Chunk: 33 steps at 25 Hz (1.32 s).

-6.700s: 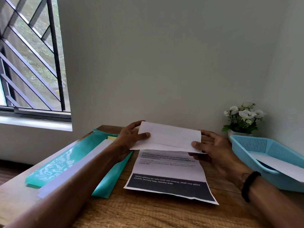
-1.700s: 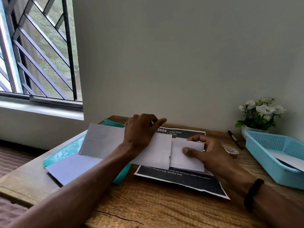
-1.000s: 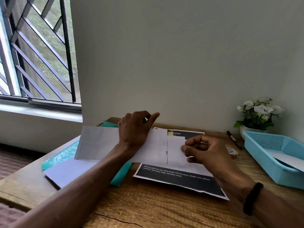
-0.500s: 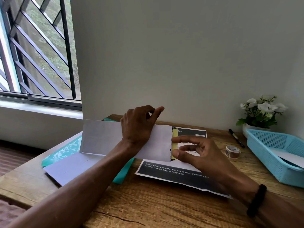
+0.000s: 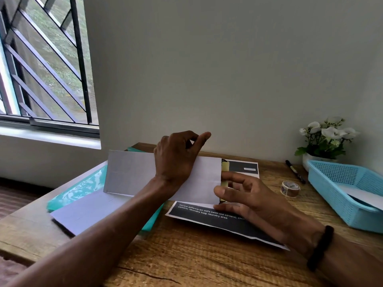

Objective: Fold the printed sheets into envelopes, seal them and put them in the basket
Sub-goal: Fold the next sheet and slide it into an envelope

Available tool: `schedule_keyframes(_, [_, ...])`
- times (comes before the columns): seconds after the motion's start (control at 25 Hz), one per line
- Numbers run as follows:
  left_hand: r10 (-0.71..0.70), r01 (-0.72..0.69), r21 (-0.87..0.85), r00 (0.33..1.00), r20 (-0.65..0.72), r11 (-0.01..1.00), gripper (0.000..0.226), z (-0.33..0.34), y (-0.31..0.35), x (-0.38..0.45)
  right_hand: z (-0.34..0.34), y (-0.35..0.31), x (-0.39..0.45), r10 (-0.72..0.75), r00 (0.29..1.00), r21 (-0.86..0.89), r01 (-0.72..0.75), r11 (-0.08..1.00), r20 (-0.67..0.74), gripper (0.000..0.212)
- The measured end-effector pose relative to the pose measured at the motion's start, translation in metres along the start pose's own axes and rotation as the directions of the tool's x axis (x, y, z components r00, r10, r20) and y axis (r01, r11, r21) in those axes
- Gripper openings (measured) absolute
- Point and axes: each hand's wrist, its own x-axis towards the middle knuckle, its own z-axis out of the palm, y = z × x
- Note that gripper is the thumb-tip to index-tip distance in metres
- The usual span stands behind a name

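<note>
A folded white sheet [image 5: 128, 172] lies across the middle of the wooden table. My left hand [image 5: 178, 162] presses down on its centre with curled fingers, thumb sticking out. My right hand [image 5: 248, 195] pinches the sheet's right end, where a short flap [image 5: 224, 170] stands on edge and shows its yellowish printed side. Under both lies a flat printed sheet [image 5: 207, 214] with a dark band and white text. The blue mesh basket [image 5: 331, 172] sits at the right edge with a white envelope [image 5: 364, 195] inside.
A roll of tape [image 5: 290, 188] and a black pen [image 5: 294, 170] lie between my right hand and the basket. A white flower pot [image 5: 323, 139] stands behind the basket. A teal folder [image 5: 83, 187] with a white sheet [image 5: 87, 212] on it lies at the left.
My right hand lifted the sheet's right end off the table and swung it leftward until it stands on edge. My left hand stayed pressed on the sheet.
</note>
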Motion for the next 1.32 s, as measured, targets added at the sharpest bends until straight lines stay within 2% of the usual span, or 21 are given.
schedule_keyframes(0.16, [0.049,-0.049,0.019,0.999,-0.016,0.999,0.04,0.0,0.011,-0.001,0.005,-0.003,-0.004,-0.025,0.998,-0.037,0.027,0.999,0.06,0.031])
schedule_keyframes(0.32, [0.076,-0.077,0.09,0.997,0.012,0.993,0.042,-0.001,0.021,0.001,0.003,-0.002,-0.002,-0.066,0.998,-0.058,0.066,0.996,0.003,0.033])
schedule_keyframes(0.4, [0.019,-0.036,0.17,0.995,0.097,0.985,0.05,-0.002,0.027,0.006,-0.003,0.0,0.004,-0.11,0.99,-0.018,0.109,0.994,-0.089,0.033])
schedule_keyframes(0.48, [-0.066,-0.003,0.269,0.967,0.248,0.963,0.061,-0.002,0.039,0.016,-0.016,0.001,0.013,-0.148,0.971,0.055,0.161,0.985,-0.185,0.036])
schedule_keyframes(0.56, [-0.182,0.033,0.307,0.865,0.468,0.951,0.066,-0.005,0.051,0.034,-0.029,-0.003,0.019,-0.156,0.948,0.159,0.205,0.966,-0.276,0.046])
schedule_keyframes(0.6, [-0.242,0.088,0.279,0.774,0.585,0.956,0.064,-0.007,0.055,0.045,-0.036,-0.004,0.021,-0.157,0.937,0.205,0.227,0.952,-0.311,0.05])
schedule_keyframes(0.68, [-0.316,0.291,0.173,0.567,0.761,0.941,0.053,-0.009,0.058,0.058,-0.045,-0.004,0.025,-0.144,0.918,0.276,0.257,0.926,-0.369,0.051])
schedule_keyframes(0.76, [-0.384,0.535,0.137,0.383,0.84,0.834,0.038,-0.004,0.055,0.051,-0.053,0.0,0.028,-0.105,0.907,0.279,0.233,0.932,-0.407,0.045])
schedule_keyframes(0.8, [-0.403,0.629,0.125,0.321,0.857,0.767,0.033,0.001,0.052,0.042,-0.056,0.004,0.03,-0.088,0.903,0.261,0.213,0.941,-0.421,0.04])
schedule_keyframes(0.84, [-0.392,0.709,0.073,0.298,0.87,0.701,0.028,0.007,0.048,0.031,-0.059,0.007,0.032,-0.063,0.894,0.244,0.188,0.951,-0.443,0.033])
schedule_keyframes(0.88, [-0.376,0.778,-0.005,0.308,0.874,0.628,0.025,0.013,0.044,0.021,-0.06,0.009,0.033,-0.033,0.882,0.228,0.157,0.961,-0.47,0.025])
schedule_keyframes(0.96, [-0.347,0.842,-0.157,0.373,0.86,0.516,0.022,0.023,0.035,0.002,-0.065,0.01,0.035,0.003,0.858,0.189,0.109,0.976,-0.514,0.017])
schedule_keyframes(1.04, [-0.326,0.817,-0.242,0.455,0.829,0.524,0.015,0.033,0.025,-0.012,-0.067,0.009,0.034,0.004,0.853,0.138,0.079,0.987,-0.521,0.018])
schedule_keyframes(1.08, [-0.319,0.764,-0.245,0.506,0.801,0.597,0.008,0.039,0.019,-0.019,-0.067,0.009,0.033,0.009,0.852,0.126,0.067,0.99,-0.524,0.018])
schedule_keyframes(1.12, [-0.303,0.656,-0.212,0.579,0.757,0.724,0.002,0.044,0.014,-0.025,-0.067,0.008,0.033,0.019,0.851,0.124,0.055,0.991,-0.525,0.019])
schedule_keyframes(1.16, [-0.258,0.487,-0.141,0.661,0.705,0.862,0.01,0.048,0.009,-0.029,-0.067,0.008,0.033,0.026,0.851,0.127,0.047,0.991,-0.524,0.02])
schedule_keyframes(1.2, [-0.186,0.295,-0.061,0.736,0.651,0.954,0.019,0.051,0.006,-0.032,-0.066,0.008,0.032,0.031,0.854,0.132,0.044,0.99,-0.52,0.022])
schedule_keyframes(1.24, [-0.112,0.14,0.0,0.79,0.603,0.99,0.028,0.052,0.004,-0.033,-0.066,0.007,0.033,0.027,0.861,0.146,0.055,0.988,-0.508,0.023])
schedule_keyframes(1.28, [-0.055,0.052,0.02,0.821,0.569,0.998,0.037,0.05,0.006,-0.032,-0.065,0.005,0.032,0.014,0.873,0.164,0.076,0.984,-0.487,0.025])
schedule_keyframes(1.32, [-0.022,0.024,0.004,0.837,0.547,1.0,0.047,0.046,0.01,-0.03,-0.063,0.003,0.032,-0.004,0.889,0.177,0.096,0.979,-0.457,0.027])
